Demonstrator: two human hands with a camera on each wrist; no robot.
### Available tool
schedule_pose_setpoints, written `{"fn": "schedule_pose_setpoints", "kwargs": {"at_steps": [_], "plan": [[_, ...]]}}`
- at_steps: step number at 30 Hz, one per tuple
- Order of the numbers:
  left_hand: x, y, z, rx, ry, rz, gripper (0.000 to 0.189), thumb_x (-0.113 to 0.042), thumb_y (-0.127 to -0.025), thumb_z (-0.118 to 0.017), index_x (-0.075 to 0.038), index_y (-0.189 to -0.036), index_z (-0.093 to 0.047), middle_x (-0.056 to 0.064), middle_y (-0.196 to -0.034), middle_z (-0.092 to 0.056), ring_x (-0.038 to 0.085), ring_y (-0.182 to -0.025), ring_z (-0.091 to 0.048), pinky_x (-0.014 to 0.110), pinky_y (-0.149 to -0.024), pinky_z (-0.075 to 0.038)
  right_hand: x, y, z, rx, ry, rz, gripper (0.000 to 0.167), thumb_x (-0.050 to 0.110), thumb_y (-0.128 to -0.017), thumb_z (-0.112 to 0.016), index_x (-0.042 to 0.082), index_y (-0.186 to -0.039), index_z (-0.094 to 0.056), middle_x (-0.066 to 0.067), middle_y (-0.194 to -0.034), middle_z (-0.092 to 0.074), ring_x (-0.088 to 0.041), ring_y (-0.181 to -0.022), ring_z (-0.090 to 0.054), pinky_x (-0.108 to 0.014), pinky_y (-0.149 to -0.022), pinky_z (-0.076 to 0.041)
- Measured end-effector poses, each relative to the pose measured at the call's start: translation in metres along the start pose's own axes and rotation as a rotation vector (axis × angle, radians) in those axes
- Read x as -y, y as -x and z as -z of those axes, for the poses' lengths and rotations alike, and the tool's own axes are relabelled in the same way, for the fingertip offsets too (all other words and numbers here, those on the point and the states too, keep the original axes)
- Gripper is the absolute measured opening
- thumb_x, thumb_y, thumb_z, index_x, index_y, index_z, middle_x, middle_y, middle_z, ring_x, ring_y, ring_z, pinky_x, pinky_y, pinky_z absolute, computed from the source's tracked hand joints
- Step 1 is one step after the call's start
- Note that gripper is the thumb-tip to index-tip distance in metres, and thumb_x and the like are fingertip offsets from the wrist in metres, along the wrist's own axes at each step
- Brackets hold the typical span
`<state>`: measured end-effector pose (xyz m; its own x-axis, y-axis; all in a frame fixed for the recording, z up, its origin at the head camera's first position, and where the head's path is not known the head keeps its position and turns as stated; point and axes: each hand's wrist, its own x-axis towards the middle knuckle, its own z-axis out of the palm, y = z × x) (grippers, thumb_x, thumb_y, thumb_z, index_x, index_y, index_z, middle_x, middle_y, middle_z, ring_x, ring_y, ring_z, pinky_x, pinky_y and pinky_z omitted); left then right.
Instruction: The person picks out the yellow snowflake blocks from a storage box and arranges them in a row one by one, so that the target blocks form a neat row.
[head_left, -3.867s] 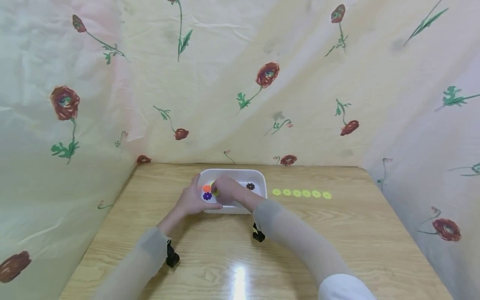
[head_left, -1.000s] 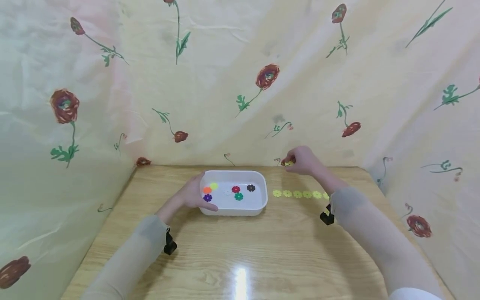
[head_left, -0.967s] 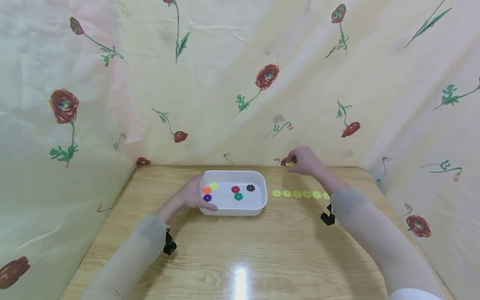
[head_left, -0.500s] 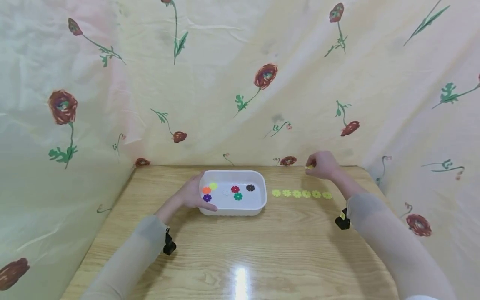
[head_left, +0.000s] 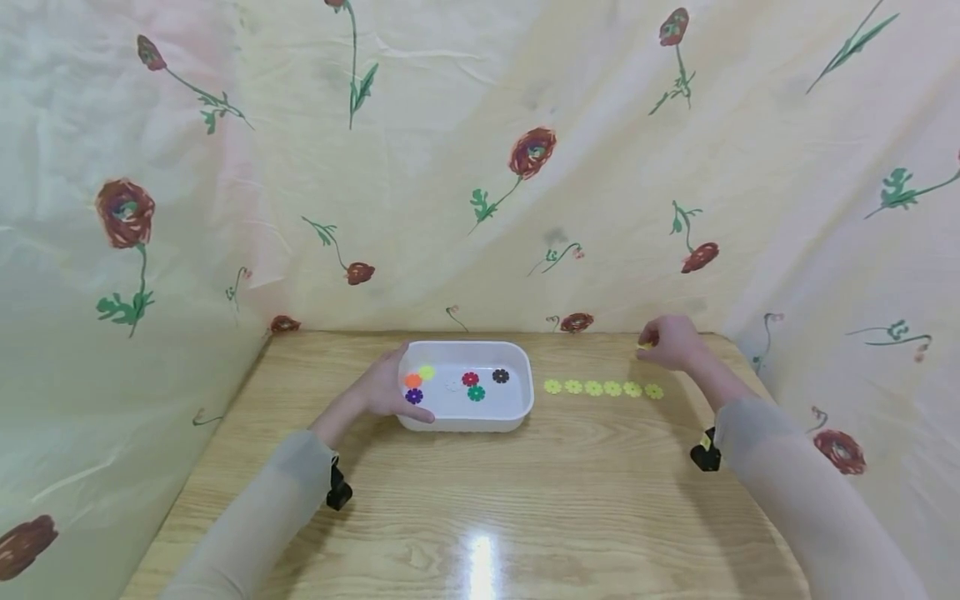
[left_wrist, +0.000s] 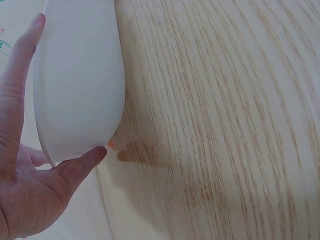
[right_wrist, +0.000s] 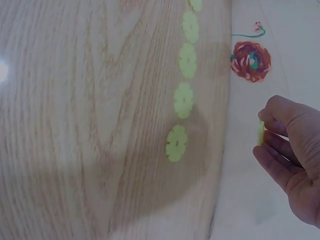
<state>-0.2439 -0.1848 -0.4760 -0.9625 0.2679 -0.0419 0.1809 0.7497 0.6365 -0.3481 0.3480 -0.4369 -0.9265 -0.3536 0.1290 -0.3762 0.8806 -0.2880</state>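
Observation:
My right hand [head_left: 672, 342] pinches a yellow flower-shaped disc [right_wrist: 260, 132] between thumb and fingers, held above the table near its back right. Below it on the wood lies a straight row of several yellow flower discs [head_left: 613, 388]. At the left end of a white plastic tub [head_left: 468, 424], my left hand [head_left: 385, 386] grips the wall, thumb on the near side and fingers on the far side. Inside the tub lie an orange disc [head_left: 413, 381], a purple disc [head_left: 414, 397], a yellow disc [head_left: 427, 372], a red disc [head_left: 470, 378], a green disc [head_left: 476, 393], a black disc [head_left: 500, 377] and a white one [head_left: 452, 386].
The wooden table [head_left: 525, 500] stretches toward me, with a bright glare spot at the front. A flower-printed cloth [head_left: 450, 167] hangs along the back and both sides. Black wrist cameras sit on both forearms.
My right hand has gone from inside the tub, up and rightward past the row, carrying a yellow disc, and has lowered slightly in the last half second. My left hand has stayed on the tub.

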Motion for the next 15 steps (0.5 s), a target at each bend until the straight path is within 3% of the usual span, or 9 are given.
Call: {"fn": "schedule_pose_setpoints", "kwargs": {"at_steps": [8, 15], "plan": [[0.002, -0.001, -0.002, 0.005, 0.032, -0.012, 0.137, -0.047, -0.066, -0.102, -0.007, -0.169, -0.020, 0.018, -0.156, -0.049, 0.036, -0.135, -0.052, 0.062, -0.119, -0.042, -0.011, 0.012, -0.002, 0.013, 0.012, -0.012, 0.017, 0.013, -0.086, -0.081, -0.002, -0.089, -0.076, -0.013, -0.083, -0.075, -0.028, -0.080, -0.067, -0.050, -0.079, -0.056], [0.003, 0.000, -0.001, 0.003, 0.017, 0.007, 0.143, -0.049, -0.065, -0.101, -0.005, -0.170, -0.014, 0.022, -0.164, -0.040, 0.040, -0.142, -0.048, 0.065, -0.122, -0.038, -0.016, 0.021, -0.002, 0.011, 0.018, -0.035, 0.018, 0.013, -0.084, -0.081, -0.004, -0.088, -0.076, -0.014, -0.083, -0.075, -0.027, -0.078, -0.067, -0.049, -0.077, -0.056]]}}
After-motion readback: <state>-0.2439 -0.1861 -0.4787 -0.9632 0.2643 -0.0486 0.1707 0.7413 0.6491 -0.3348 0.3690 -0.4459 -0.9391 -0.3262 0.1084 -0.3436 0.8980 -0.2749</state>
